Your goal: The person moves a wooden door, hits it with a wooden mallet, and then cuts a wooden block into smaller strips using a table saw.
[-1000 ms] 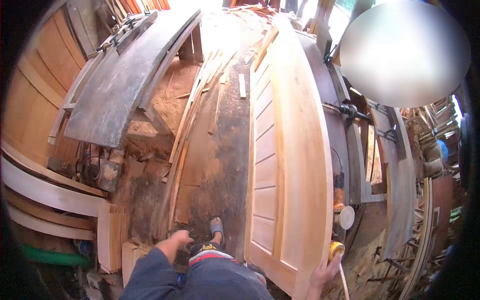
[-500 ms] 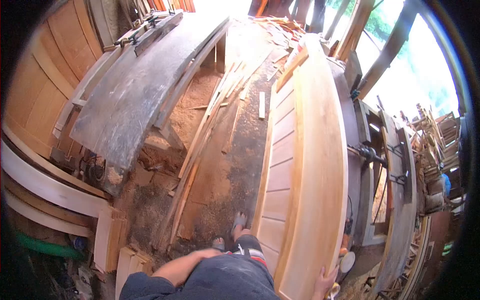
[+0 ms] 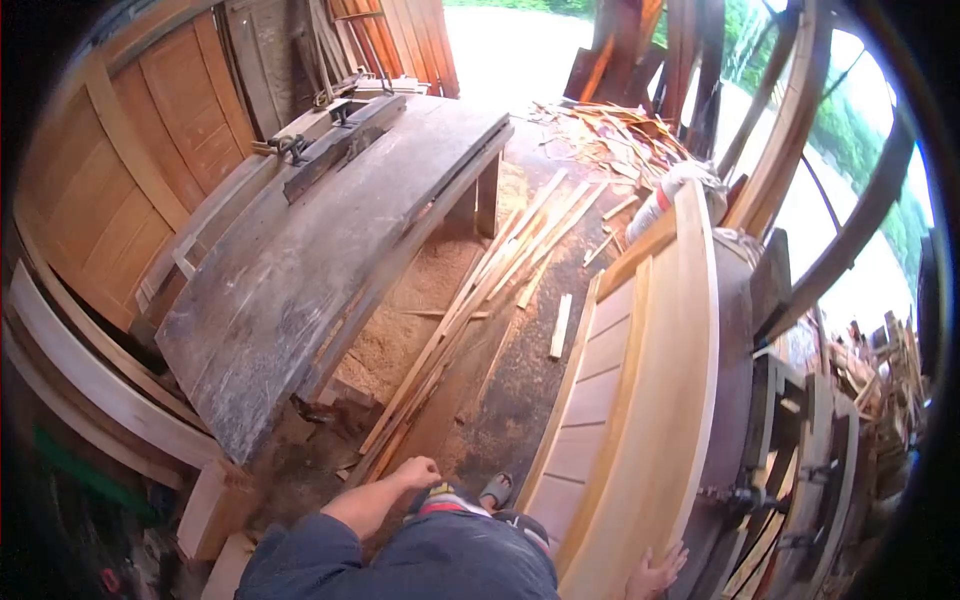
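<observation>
My left hand (image 3: 418, 472) is held in front of my waist above the floor, its fingers curled in, with nothing visible in them. My right hand (image 3: 657, 575) rests against the outer edge of a long pale wooden door (image 3: 660, 400), fingers stretched out and apart. The door has a frame and grooved panels and stands on its long edge at a slant along my right side. Part of its near end is cut off by the bottom of the view.
A worn dark worktable (image 3: 330, 230) with clamps stands at the left. Thin wooden strips (image 3: 480, 290) and sawdust (image 3: 400, 320) cover the floor between. Panelled doors (image 3: 130, 170) lean at the far left. Scrap wood (image 3: 620, 140) lies at the back, and a clamped frame (image 3: 790, 490) stands at the right.
My view has tilted up, showing more of the back. My left hand has moved forward, away from my waist. My right hand stays at the door's edge, with its fingers more spread.
</observation>
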{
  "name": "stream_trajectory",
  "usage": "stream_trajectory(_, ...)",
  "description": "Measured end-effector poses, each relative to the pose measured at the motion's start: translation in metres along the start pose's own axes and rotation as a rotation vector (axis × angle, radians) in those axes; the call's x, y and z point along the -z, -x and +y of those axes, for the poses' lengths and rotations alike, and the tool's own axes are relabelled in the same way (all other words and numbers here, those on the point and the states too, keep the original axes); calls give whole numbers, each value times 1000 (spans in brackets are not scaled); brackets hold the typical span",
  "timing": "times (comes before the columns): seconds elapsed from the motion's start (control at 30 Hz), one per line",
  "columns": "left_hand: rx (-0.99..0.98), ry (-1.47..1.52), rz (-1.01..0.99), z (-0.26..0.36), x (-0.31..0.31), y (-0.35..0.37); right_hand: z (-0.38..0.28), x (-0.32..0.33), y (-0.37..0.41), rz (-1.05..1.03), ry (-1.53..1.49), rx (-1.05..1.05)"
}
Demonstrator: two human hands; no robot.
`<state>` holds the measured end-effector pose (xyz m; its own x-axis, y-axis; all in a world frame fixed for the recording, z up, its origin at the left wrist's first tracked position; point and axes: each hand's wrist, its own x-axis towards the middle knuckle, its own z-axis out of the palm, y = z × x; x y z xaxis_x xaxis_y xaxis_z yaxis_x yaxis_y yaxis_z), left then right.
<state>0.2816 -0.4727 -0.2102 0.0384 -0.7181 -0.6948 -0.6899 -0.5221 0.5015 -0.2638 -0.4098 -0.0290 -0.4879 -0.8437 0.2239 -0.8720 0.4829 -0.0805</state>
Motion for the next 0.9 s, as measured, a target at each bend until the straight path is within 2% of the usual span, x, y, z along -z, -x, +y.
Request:
stream_trajectory(0.03, -24, 60, 48, 17, 10, -23, -19, -14, -35, -104, -102, -84)
stream_trajectory(0.07, -48, 115, 94, 31, 19, -45, -36, -25, -71, -112, -152, -23)
stream_trajectory(0.17, 71, 240, 166, 98, 52, -83, -90, -62, -176, -80, -265, 161)
stream_trajectory(0.2, 74, 268, 154, 107, 55, -106, -117, -65, -206, -83, -258, 117)
stream_trajectory(0.3, 45, 111, 59, 122, 68, -175, -196, -84, -300, -93, -101, 5)
stream_trajectory(0.47, 229, 175, 17, 121, 124, -344, -257, -146, -421, 13, -48, -37)
stream_trajectory(0.57, 4, 183, 94, 180, 215, -403, -281, -137, -443, -26, 24, -196)
stream_trajectory(0.6, -32, 352, 165, 193, 241, -434, -290, -134, -441, -60, 54, -274)
stream_trajectory(0.63, -163, 400, 255, 195, 261, -477, -292, -135, -443, -55, 76, -292)
stream_trajectory(0.67, -137, 530, 254, 233, 302, -483, -294, -138, -445, -48, 97, -311)
stream_trajectory(0.73, -181, 533, 373, 254, 366, -533, -296, -138, -445, -37, 122, -332)
stream_trajectory(0.8, -426, 603, 695, 321, 445, -511, -297, -141, -448, -27, 126, -333)
stream_trajectory(0.87, -502, 426, 885, 343, 518, -501, -295, -146, -448, -17, 144, -325)
stream_trajectory(0.9, -479, 216, 1032, 354, 547, -490, -295, -147, -450, -12, 149, -317)
